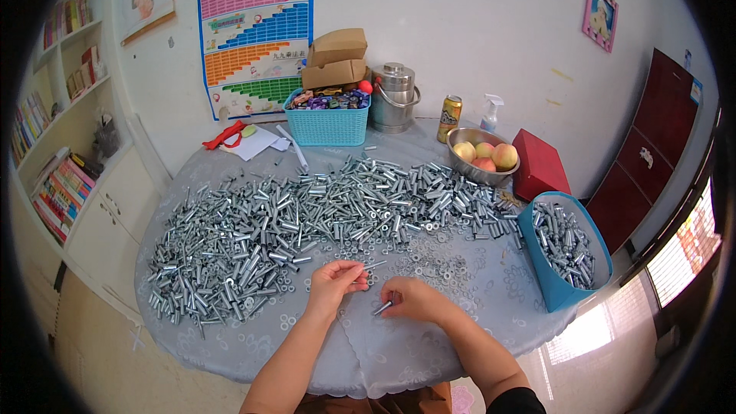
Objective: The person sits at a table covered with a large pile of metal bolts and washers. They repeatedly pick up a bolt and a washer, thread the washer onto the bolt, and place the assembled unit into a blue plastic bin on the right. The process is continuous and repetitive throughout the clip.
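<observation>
My left hand [335,285] is closed in a pinch near the front middle of the table, holding a thin silver bolt [375,265] that points to the right. Just right of it, my right hand [415,299] is curled around a short metal sleeve [382,308], whose end sticks out below the fingers. The hands are apart. Beyond them spreads a wide heap of loose silver bolts and sleeves [307,218]. Small washers [437,264] lie scattered between the heap and my hands.
A blue bin [548,276] of assembled metal anchors stands at the right edge. Behind are a steel bowl [491,176] of fruit, a red box [540,165], a drink can [450,119], a spray bottle [492,113], a steel canister [393,100] and a turquoise basket [328,126].
</observation>
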Demonstrator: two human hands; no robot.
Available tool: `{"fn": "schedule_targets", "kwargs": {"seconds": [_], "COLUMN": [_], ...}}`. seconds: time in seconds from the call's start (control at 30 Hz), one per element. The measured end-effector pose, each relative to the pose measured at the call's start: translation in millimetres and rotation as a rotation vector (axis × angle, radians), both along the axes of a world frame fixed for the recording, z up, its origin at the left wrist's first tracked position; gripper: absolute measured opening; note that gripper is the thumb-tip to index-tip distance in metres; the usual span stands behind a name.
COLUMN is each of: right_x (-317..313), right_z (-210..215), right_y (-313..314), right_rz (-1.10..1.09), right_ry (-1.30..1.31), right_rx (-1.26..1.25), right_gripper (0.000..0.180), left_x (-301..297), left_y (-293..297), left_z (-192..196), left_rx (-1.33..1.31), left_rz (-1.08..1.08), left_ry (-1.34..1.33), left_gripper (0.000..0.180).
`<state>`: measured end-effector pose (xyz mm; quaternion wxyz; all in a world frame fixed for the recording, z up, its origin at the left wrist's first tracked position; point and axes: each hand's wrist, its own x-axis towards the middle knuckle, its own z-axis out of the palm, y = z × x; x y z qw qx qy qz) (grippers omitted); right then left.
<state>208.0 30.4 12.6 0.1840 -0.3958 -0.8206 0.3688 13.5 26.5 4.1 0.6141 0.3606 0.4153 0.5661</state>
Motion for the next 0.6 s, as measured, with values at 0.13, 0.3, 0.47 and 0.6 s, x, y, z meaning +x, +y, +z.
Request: {"fn": "schedule_targets", "kwargs": {"seconds": [0.13, 0.3, 0.47, 0.6], "right_x": [5.9, 12.9, 20.6, 17.5], "right_z": [-4.0, 12.7, 9.8, 10.1], "right_y": [9.5, 16.3, 25.3, 23.4], "right_rz": [-0.155, -0.44, -0.484, -0.426], "right_ry": [0.174, 0.342, 0.568, 0.555], "right_rx": [-0.019, -0.138, -0.2, -0.212], "right_gripper": [0.022, 0.02, 0.019, 0.019], "left_x": [-2.4, -5.3, -5.1, -4.6], "left_y": [0.4, 1.5, 0.4, 0.2], "left_z": [-0.7, -2.6, 1.7, 0.7], "left_rx": [-0.01, -0.024, -0.031, -0.027], "left_rz": [-0.003, 0.006, 0.006, -0.024], "left_ry": [-0.01, -0.059, -0.053, -0.029], "left_gripper": [0.015, 0.017, 0.017, 0.018]}}
